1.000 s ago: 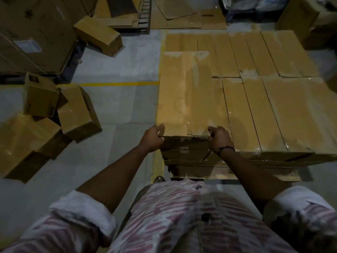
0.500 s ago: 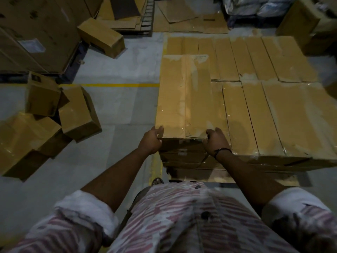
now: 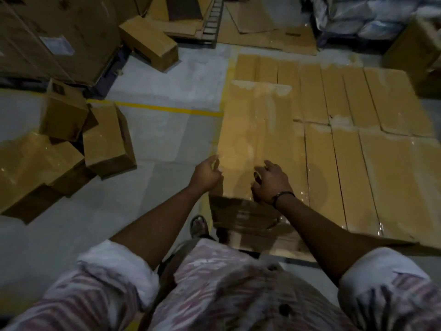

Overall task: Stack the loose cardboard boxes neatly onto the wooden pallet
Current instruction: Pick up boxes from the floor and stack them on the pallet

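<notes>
A long cardboard box (image 3: 257, 130) lies on top of a flat layer of similar boxes (image 3: 358, 151) stacked on the wooden pallet (image 3: 293, 253), along the layer's left edge. My left hand (image 3: 206, 174) hovers just off the box's near left corner with loosely curled fingers, holding nothing. My right hand (image 3: 269, 182) is over the box's near end, fingers bent, gripping nothing. Loose boxes lie jumbled on the floor to the left (image 3: 107, 142), (image 3: 64, 111), (image 3: 31, 168); another (image 3: 148, 41) sits farther back.
A yellow floor line (image 3: 152, 107) runs left from the pallet. Large cartons (image 3: 59, 32) stand at the back left, flat cardboard sheets (image 3: 262, 25) at the back, wrapped bags (image 3: 370, 15) at the back right. My sandalled foot (image 3: 198, 225) is beside the pallet's near corner.
Both hands gripped the near end of the top box before; now they have let go and lifted slightly off it. The box stays in place on the layer.
</notes>
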A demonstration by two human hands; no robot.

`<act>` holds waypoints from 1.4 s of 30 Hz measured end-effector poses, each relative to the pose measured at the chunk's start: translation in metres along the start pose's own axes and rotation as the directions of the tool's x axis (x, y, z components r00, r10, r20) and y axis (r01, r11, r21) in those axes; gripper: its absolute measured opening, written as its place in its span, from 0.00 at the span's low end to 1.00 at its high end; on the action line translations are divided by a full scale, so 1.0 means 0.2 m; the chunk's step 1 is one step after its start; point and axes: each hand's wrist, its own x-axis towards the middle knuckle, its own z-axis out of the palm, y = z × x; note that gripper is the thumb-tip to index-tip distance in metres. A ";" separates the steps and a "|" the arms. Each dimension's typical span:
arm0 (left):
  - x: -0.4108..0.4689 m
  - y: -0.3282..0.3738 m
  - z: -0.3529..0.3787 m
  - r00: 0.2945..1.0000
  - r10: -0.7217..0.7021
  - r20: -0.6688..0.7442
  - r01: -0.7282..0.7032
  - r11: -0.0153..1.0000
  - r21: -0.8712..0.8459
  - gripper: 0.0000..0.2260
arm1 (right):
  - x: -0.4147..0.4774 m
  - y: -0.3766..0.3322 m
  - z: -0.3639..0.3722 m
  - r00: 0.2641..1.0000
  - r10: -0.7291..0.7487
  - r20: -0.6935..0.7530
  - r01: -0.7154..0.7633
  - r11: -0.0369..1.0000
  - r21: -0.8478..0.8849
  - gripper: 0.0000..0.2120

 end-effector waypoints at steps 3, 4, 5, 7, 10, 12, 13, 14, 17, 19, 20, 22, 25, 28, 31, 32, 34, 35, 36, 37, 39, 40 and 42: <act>0.22 0.02 -0.04 0.999 0.014 0.043 -0.013 1.000 -0.027 0.29 | 0.29 -0.10 -0.11 1.000 -0.015 0.006 0.015 1.000 0.002 0.28; 0.30 0.02 -0.05 0.998 0.015 0.054 -0.013 0.999 -0.029 0.31 | 0.39 -0.12 -0.15 1.000 -0.008 0.010 0.008 1.000 0.001 0.28; 0.38 0.03 -0.06 0.999 0.016 0.052 -0.014 0.999 -0.035 0.32 | 0.49 -0.14 -0.17 1.000 0.007 0.018 -0.007 1.000 0.013 0.29; 0.52 0.07 -0.11 0.999 -0.004 0.042 0.006 0.999 -0.045 0.30 | 0.69 -0.20 -0.23 0.999 0.031 0.039 -0.033 0.998 0.048 0.29; 0.73 0.11 -0.14 0.996 -0.020 0.082 0.026 0.997 -0.072 0.26 | 0.95 -0.28 -0.30 0.992 0.069 0.106 -0.073 0.997 0.034 0.29; 0.84 0.13 -0.16 0.992 -0.025 0.125 0.035 0.996 -0.079 0.26 | 1.08 -0.32 -0.31 0.985 0.100 0.139 -0.106 0.994 0.036 0.27; 0.88 0.13 -0.16 0.989 -0.026 0.143 0.037 0.997 -0.075 0.27 | 1.14 -0.33 -0.31 0.984 0.109 0.142 -0.117 0.992 0.044 0.24; 0.93 0.14 -0.16 0.986 -0.029 0.164 0.041 0.997 -0.070 0.28 | 1.19 -0.34 -0.31 0.984 0.116 0.138 -0.124 0.991 0.048 0.22; 1.02 0.15 -0.13 0.968 -0.051 0.246 0.071 0.995 -0.075 0.31 | 1.30 -0.38 -0.28 0.978 0.149 0.147 -0.154 0.988 0.030 0.18; 1.06 0.15 -0.12 0.953 -0.071 0.295 0.100 0.991 -0.085 0.32 | 1.33 -0.40 -0.25 0.974 0.164 0.159 -0.164 0.986 -0.013 0.21; 1.07 0.15 -0.11 0.948 -0.076 0.309 0.107 0.991 -0.085 0.32 | 1.35 -0.40 -0.25 0.972 0.170 0.163 -0.166 0.985 -0.035 0.23; 1.07 0.15 -0.10 0.948 -0.085 0.307 0.114 0.990 -0.078 0.30 | 1.35 -0.40 -0.24 0.972 0.173 0.162 -0.164 0.984 -0.067 0.28; 1.05 0.14 -0.09 0.956 -0.093 0.280 0.113 0.992 -0.055 0.27 | 1.33 -0.39 -0.21 0.976 0.166 0.143 -0.153 0.983 -0.099 0.33; 1.06 0.15 -0.10 0.949 -0.082 0.304 0.101 0.994 -0.048 0.25 | 1.32 -0.37 -0.19 0.976 0.168 0.140 -0.154 0.983 -0.103 0.36; 1.07 0.18 -0.12 0.941 -0.080 0.328 0.089 0.996 -0.015 0.28 | 1.30 -0.36 -0.19 0.979 0.152 0.135 -0.136 0.983 -0.123 0.37; 1.07 0.18 -0.12 0.940 -0.080 0.332 0.090 0.996 -0.015 0.28 | 1.29 -0.36 -0.19 0.981 0.146 0.130 -0.128 0.982 -0.135 0.36; 1.06 0.17 -0.12 0.940 -0.077 0.332 0.092 0.995 -0.027 0.26 | 1.26 -0.36 -0.17 0.986 0.136 0.099 -0.121 0.983 -0.138 0.35; 1.05 0.17 -0.11 0.946 -0.063 0.318 0.073 0.997 -0.020 0.24 | 1.23 -0.36 -0.16 0.988 0.131 0.079 -0.120 0.985 -0.127 0.34; 1.04 0.16 -0.10 0.954 -0.032 0.299 0.033 0.999 0.004 0.22 | 1.20 -0.35 -0.15 0.990 0.127 0.059 -0.121 0.987 -0.106 0.32; 1.02 0.16 -0.09 0.961 -0.007 0.275 -0.007 0.999 0.047 0.22 | 1.15 -0.33 -0.12 0.991 0.125 0.043 -0.121 0.989 -0.082 0.31; 0.97 0.16 -0.05 0.976 0.035 0.213 -0.098 0.950 0.296 0.25 | 1.02 -0.29 -0.06 0.992 0.122 0.015 -0.121 0.991 -0.054 0.31; 0.94 0.16 -0.03 0.980 0.080 0.181 -0.159 0.862 0.481 0.27 | 0.94 -0.25 -0.03 0.993 0.119 0.003 -0.119 0.991 -0.058 0.32; 0.88 0.16 0.01 0.954 0.235 0.187 -0.298 0.662 0.687 0.28 | 0.78 -0.17 0.05 0.995 0.097 -0.015 -0.098 0.993 -0.068 0.33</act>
